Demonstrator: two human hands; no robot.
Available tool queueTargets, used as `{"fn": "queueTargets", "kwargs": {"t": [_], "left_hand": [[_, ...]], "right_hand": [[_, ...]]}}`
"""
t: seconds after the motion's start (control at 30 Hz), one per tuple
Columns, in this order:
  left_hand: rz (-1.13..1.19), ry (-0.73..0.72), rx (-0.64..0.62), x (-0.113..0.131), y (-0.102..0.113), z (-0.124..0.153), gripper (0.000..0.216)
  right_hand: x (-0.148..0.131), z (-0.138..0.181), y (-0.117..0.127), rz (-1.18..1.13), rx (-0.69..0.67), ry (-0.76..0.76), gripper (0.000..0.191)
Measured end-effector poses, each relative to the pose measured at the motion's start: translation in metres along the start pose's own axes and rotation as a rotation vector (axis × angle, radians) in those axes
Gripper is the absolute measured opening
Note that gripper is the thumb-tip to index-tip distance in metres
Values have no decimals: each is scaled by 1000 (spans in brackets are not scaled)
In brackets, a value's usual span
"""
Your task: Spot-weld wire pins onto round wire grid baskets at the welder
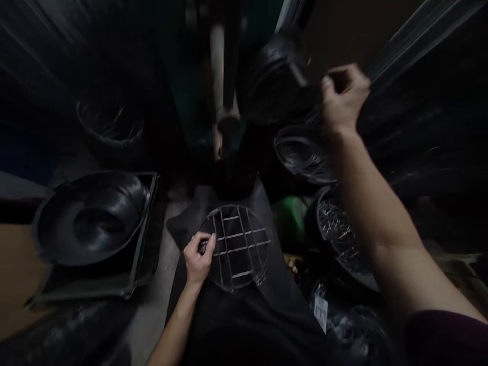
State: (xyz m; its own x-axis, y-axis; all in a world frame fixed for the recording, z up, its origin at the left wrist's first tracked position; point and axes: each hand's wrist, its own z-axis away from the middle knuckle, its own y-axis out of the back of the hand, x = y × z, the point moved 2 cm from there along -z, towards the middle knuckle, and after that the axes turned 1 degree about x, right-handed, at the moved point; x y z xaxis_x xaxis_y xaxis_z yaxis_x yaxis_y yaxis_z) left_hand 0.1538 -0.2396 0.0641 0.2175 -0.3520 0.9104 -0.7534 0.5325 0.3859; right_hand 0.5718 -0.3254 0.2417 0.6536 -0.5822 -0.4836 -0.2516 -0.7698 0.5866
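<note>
My left hand point(198, 257) pinches the left edge of a round wire rack point(235, 236) with crossed metal bars. The rack lies over my lap, which a dark apron point(282, 290) covers. High on the right, my right hand point(345, 96) is raised with thumb and fingers curled together. Motion smears it, and what it holds, if anything, I cannot make out. Left of that hand is a dark, blurred round container point(267, 86). Below the right forearm, a black tub point(315, 223) holds many small metal wire pieces point(339, 223).
A wide black basin point(57, 223) rests on a framed stand point(131, 274) at left. Ahead rises a machine with a vertical shaft point(227, 96). Another round black container point(303, 152), a green object point(290, 216) and a plastic bag with a label point(321, 307) are at right.
</note>
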Motion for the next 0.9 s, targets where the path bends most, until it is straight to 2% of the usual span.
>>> {"fn": "queueTargets", "kwargs": {"t": [0.1, 0.23, 0.37, 0.47, 0.57, 0.67, 0.8, 0.9], "left_hand": [[15, -75, -19, -9, -1, -13, 26], [12, -131, -33, -16, 2, -22, 29], [-7, -70, -28, -18, 4, -22, 33], [-10, -27, -44, -18, 5, -25, 35], [12, -6, -53, -20, 6, -28, 37], [43, 17, -50, -23, 4, -30, 38], [55, -21, -61, -24, -2, -30, 40], [70, -33, -71, -21, -1, -28, 35]], "right_hand": [[1, -26, -9, 110, -107, 40, 19], [-15, -56, -28, 284, -228, 250, 26], [-39, -83, -52, 438, -452, 318, 21], [-49, -94, -59, 463, -523, 317, 13], [-49, -92, -54, 481, -561, 350, 14], [-45, -85, -42, 506, -589, 362, 29], [-41, -75, -29, 517, -575, 379, 43], [-42, -52, -10, 480, -564, 377, 46]]}}
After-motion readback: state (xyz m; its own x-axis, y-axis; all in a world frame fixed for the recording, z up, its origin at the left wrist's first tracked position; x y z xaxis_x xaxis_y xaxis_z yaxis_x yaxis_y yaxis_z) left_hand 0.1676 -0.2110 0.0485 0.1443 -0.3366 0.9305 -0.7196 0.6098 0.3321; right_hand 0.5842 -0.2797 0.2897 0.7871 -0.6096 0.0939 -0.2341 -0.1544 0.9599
